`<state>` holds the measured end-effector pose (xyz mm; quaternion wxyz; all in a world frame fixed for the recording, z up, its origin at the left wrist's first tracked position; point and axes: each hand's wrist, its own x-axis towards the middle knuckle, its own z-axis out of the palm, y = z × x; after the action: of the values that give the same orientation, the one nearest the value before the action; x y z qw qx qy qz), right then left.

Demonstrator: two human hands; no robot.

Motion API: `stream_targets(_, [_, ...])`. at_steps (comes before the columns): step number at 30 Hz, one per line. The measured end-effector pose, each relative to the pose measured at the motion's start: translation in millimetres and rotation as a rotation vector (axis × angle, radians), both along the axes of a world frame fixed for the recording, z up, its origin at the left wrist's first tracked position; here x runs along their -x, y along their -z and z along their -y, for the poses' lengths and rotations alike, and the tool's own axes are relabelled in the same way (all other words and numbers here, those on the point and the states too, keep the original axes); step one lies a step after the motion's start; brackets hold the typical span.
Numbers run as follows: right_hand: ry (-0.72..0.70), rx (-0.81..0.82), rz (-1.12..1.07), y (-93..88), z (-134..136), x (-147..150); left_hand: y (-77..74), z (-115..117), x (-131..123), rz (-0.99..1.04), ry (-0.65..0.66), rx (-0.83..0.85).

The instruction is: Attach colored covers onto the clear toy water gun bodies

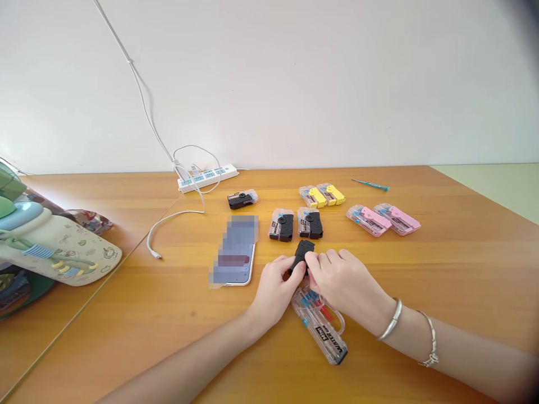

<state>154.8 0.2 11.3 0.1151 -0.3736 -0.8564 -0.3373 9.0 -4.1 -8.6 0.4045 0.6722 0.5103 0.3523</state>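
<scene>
Wooden surface point(438, 280); pink packs point(368, 220) and yellow packs point(322, 195) lying beyond the hands; clear plastic case point(320, 331) just below both hands (red and blue parts inside); left hand point(275, 286) and right hand point(337, 278) closed towards each other, pinching; black plastic piece point(302, 255) gripped between them, above the case

R wrist point(370, 311): smooth, narrow silver metal bangle point(389, 320). Thin silver link-chain bracelet point(429, 345) further up bare R forearm point(467, 359). L forearm point(189, 359) bare too.
</scene>
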Motion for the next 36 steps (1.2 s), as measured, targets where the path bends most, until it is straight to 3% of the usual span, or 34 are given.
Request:
stream_targets(3, [0.024, 0.055, -0.009, -5.9, -0.4, 1.6, 0.3, -0.8, 0.3, -0.006, -0.018, -0.021])
stream_targets(8, [0.042, 0.236, -0.201, -15.6, -10.0, -9.8, -1.5, -4.1, 1.8, 0.077, -0.021, 0.016])
stream_targets(11, [0.046, 0.315, -0.272, -9.3, -16.1, -27.1, -4.5, -5.6, 3.2, 0.107, 0.006, 0.02])
stream_targets(19, [0.027, 0.389, -0.273, 16.0, -26.3, -58.9, -5.2, -3.7, 1.8, -0.089, 0.093, -0.117])
stream_targets(24, [-0.11, 0.411, -0.433, 13.0, -18.1, -49.0, -1.5, -1.9, 1.6, -0.098, 0.093, -0.214])
stream_targets(28, [-0.243, 0.488, -0.576, 7.6, -6.5, -41.5, -1.8, -2.4, 2.0, -0.087, 0.123, -0.198])
stream_targets(36, [-0.298, 0.476, -0.579, 9.3, -5.3, -40.8, -6.4, -0.2, 4.1, -0.026, 0.203, -0.148])
